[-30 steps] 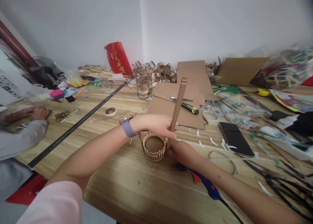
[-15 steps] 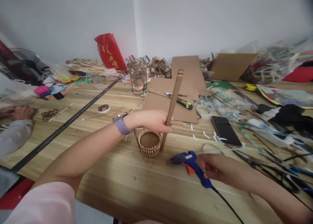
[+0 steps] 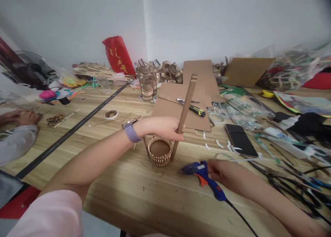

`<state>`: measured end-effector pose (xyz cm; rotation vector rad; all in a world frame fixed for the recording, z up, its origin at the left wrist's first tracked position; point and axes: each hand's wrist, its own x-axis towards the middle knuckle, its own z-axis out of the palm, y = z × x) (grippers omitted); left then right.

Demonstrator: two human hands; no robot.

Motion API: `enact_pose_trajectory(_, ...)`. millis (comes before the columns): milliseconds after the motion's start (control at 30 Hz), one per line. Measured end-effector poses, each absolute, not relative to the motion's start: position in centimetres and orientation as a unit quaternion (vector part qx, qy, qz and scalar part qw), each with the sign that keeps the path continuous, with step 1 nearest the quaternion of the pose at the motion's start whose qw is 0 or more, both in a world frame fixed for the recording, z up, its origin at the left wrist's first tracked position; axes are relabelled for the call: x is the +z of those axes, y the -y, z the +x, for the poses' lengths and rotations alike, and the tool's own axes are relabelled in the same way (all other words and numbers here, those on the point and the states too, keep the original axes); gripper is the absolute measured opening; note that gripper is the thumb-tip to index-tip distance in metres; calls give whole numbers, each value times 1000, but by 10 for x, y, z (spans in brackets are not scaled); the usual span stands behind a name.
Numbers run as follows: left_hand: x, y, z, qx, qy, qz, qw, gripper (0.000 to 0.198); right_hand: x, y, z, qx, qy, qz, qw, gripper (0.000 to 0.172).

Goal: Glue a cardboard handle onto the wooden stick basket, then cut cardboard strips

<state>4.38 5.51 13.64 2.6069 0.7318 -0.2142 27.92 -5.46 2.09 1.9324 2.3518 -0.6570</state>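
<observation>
My left hand (image 3: 161, 127), with a purple watch on its wrist, is closed around a tall cardboard strip (image 3: 186, 109) that stands beside a small round basket of wooden sticks (image 3: 159, 151) on the wooden table (image 3: 155, 195). The strip leans slightly right and touches the basket's right side. My right hand (image 3: 227, 176) lies to the right of the basket, its fingers closed on the handle of a blue glue gun (image 3: 203, 173). The gun's nozzle points left toward the basket's foot, and its black cord trails off to the lower right.
Cardboard sheets (image 3: 181, 106) with a yellow-black utility knife (image 3: 195, 109) lie behind the basket. A black phone (image 3: 240, 140), tape rings, scissors and cables crowd the right. More stick baskets (image 3: 148, 86) and a red bag (image 3: 117, 56) stand at the back. Another person's hands (image 3: 22, 118) rest far left.
My right hand left the basket's side, went to the glue gun and took hold of it. My left hand has kept the strip upright. The view shifted slightly.
</observation>
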Motion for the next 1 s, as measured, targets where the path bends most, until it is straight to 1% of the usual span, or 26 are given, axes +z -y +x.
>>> enact_pose_trajectory(67, 136, -56, 44, -74, -262, 939, 208, 13, 29, 46, 258, -206, -752, 626, 1, 12)
enact_pose_trajectory(133, 136, -56, 44, -69, -258, 939, 214, 12, 32, 36, 235, -208, -749, 624, -81, 10)
enact_pose_trajectory(167, 136, -56, 43, -67, -256, 939, 220, 12, 31, 30, 224, -227, -748, 612, -117, 13)
enact_pose_trajectory(267, 136, -55, 42, -63, -259, 936, 231, 15, 21, 14, 201, -269, -752, 582, -157, 13)
enact_pose_trajectory(367, 135, -54, 42, -54, -265, 936, 224, 15, 9, 5, 193, -301, -757, 555, -169, 4)
enact_pose_trajectory(400, 135, -54, 42, -52, -264, 937, 222, 15, 7, 4, 192, -309, -759, 546, -172, 3)
enact_pose_trajectory(500, 136, -55, 42, -52, -271, 935, 224, 15, 5, 3, 194, -311, -769, 529, -179, 8)
enact_pose_trajectory(667, 135, -59, 43, -58, -290, 919, 259, 21, 13, 2, 195, -256, -790, 529, -172, 7)
enact_pose_trajectory(833, 132, -63, 43, -52, -291, 919, 261, 29, 15, -4, 192, -228, -814, 510, -161, 19)
enact_pose_trajectory(1000, 130, -64, 40, -36, -271, 918, 286, 28, 24, -7, 192, -227, -833, 481, -154, 29)
